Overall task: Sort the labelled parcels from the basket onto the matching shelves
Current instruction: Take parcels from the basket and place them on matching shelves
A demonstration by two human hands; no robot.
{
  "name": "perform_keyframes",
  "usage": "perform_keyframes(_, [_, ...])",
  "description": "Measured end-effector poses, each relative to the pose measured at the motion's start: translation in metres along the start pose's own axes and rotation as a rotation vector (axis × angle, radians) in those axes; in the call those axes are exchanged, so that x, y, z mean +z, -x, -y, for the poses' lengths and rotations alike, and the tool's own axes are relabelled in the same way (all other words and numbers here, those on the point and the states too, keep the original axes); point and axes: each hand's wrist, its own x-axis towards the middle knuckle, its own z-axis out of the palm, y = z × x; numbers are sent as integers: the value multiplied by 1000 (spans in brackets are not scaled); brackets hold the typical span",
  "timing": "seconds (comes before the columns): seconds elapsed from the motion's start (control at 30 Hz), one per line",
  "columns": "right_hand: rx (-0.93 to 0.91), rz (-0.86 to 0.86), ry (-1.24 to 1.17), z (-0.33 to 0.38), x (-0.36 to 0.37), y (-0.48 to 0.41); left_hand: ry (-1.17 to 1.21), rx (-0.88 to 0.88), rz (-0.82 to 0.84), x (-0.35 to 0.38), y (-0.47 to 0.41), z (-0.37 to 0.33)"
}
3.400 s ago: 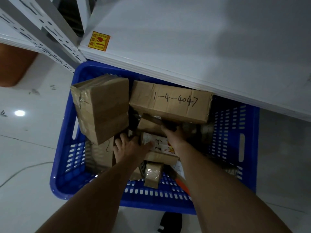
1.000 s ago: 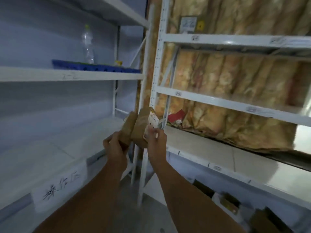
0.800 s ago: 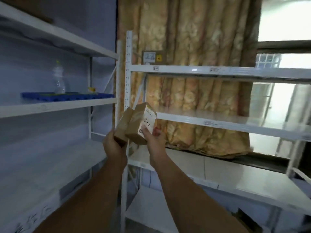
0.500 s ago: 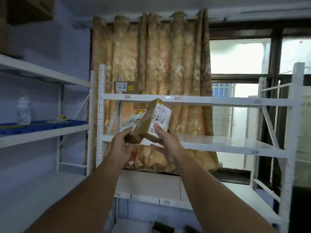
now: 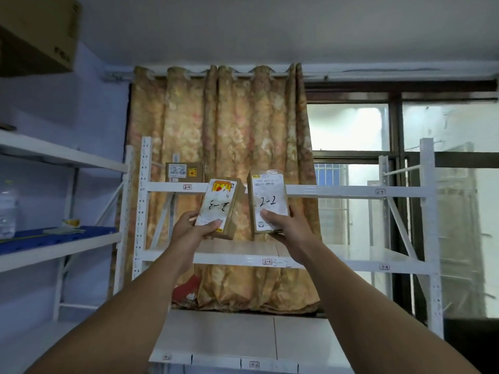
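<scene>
A: How far along is the sorting, as far as one can see?

B: I begin with the biggest thing. The tall white metal rack [image 5: 145, 211] stands in front of a flowered curtain. Its upper shelf [image 5: 324, 190] carries a small printed tag [image 5: 187, 187] that reads 2-2. The middle shelf [image 5: 351, 255] below it shows a 3-3 tag and a handwritten 3-2.

A: Is anything placed already?

B: Yes, one brown cardboard box marked 2-2 [image 5: 184, 171] stands on the upper shelf, near the left post. So I judge that at least one parcel is done, and on the matching shelf.

A: And the parcels in the hands?

B: There are two small ones, held up side by side in front of the upper shelf's edge. They are apart from each other and neither is on a shelf yet. The right hand [image 5: 290, 228] grasps the brown parcel with the white 2-2 label [image 5: 267, 203] from below, with the thumb across the label. The left hand [image 5: 189, 233] grasps the brown parcel with the red-and-yellow sticker [image 5: 220, 209]. Its writing is upside down, perhaps 2-3, but I cannot read it surely.

A: What is left, then?

B: Both parcels must still go to a shelf. The 2-2 one likely belongs on the upper shelf just behind it. The other needs its label read first. The basket is not in view, so I cannot tell how many parcels wait there.
</scene>
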Motion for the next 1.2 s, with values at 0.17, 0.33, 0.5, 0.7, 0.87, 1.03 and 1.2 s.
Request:
perform_keyframes(0.17, [-80, -87, -105, 14, 4, -4, -148, 66, 87, -8, -3, -32])
perform_keyframes(0.33, [-69, -80, -181, 36, 6, 3, -348, 42, 250, -27, -8, -67])
perform_keyframes(0.5, [-9, -3, -127, 38, 15, 12, -459, 71, 247, -30, -6, -98])
perform_keyframes(0.7, [190, 222, -59, 21, 39, 32, -329, 135, 214, -20, 6, -110])
perform_keyframes(0.87, [224, 314, -115, 20, 46, 45, -213, 170, 160, -9, 13, -116])
perform_keyframes(1.03, [151, 219, -218, 27, 60, 48, -64, 181, -28, 7, 19, -99])
perform_keyframes(1.2, [147, 172, -260, 25, 63, 50, 14, 35, 73, 9, 30, -84])
